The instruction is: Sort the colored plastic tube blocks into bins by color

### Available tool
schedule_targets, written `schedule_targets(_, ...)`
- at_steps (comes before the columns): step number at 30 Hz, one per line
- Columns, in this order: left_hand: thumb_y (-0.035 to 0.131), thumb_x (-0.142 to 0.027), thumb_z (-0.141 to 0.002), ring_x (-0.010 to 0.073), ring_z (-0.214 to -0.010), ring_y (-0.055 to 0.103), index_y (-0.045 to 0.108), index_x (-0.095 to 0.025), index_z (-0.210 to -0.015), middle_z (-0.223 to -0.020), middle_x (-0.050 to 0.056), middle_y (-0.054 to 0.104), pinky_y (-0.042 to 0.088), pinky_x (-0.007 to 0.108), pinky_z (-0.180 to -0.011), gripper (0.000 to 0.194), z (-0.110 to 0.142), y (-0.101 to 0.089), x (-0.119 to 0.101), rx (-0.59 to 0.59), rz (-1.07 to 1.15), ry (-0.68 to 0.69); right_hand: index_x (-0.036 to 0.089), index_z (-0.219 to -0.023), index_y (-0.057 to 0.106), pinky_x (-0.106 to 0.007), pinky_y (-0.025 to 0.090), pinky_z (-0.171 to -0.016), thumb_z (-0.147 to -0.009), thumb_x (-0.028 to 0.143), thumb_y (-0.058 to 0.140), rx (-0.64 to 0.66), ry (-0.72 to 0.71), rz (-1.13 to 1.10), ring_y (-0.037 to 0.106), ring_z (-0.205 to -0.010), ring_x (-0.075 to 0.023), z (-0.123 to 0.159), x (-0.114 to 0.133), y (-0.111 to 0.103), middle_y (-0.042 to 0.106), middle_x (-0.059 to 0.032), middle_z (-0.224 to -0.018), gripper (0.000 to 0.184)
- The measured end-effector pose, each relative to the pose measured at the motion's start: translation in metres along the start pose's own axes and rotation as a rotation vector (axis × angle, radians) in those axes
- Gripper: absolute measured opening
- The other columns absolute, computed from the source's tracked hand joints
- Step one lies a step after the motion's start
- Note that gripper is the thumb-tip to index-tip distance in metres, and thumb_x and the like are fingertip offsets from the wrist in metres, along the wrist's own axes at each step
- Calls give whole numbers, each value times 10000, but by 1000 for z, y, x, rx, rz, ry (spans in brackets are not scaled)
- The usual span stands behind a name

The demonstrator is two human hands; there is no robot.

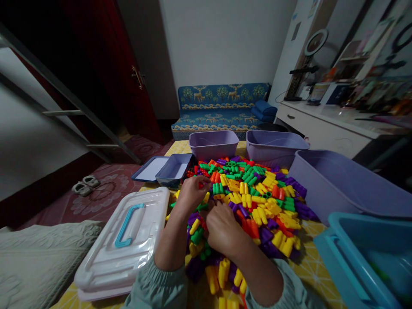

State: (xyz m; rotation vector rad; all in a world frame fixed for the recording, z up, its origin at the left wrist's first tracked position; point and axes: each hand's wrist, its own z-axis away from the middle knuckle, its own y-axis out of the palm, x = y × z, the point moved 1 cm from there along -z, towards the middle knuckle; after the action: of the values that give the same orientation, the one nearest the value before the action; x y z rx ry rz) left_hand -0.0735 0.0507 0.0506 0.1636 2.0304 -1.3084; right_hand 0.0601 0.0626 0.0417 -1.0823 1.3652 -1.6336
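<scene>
A large heap of plastic building blocks (247, 201), tube-shaped in yellow, green, red, purple and orange, covers the middle of the table. At the heap's left side my left hand (193, 189) is closed, with a bit of a red building block (201, 186) showing between its fingers. Closer to me, my right hand (222, 224) reaches low into the blocks with its fingers curled. Its fingertips are hidden, so what they grip cannot be made out.
Purple bins (214, 148) stand behind and to the right of the heap. A turquoise bin (354, 262) is at near right. On the left lie a white lid with a blue handle (128, 240) and a small dark-blue box (175, 169). The tablecloth (317, 249) is yellow.
</scene>
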Motion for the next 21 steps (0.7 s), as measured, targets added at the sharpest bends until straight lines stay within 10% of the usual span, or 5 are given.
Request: schedule_targets(21, 567, -216, -788, 194, -803, 668, 743, -168, -922, -867, 68, 740, 444, 257, -687, 227, 1, 4, -1, 6, 45, -19, 121, -1129, 616, -424, 382, -884, -788, 122, 505, -104, -31, 30, 484, -1168, -294, -13, 4, 8, 621, -167, -1165, 359)
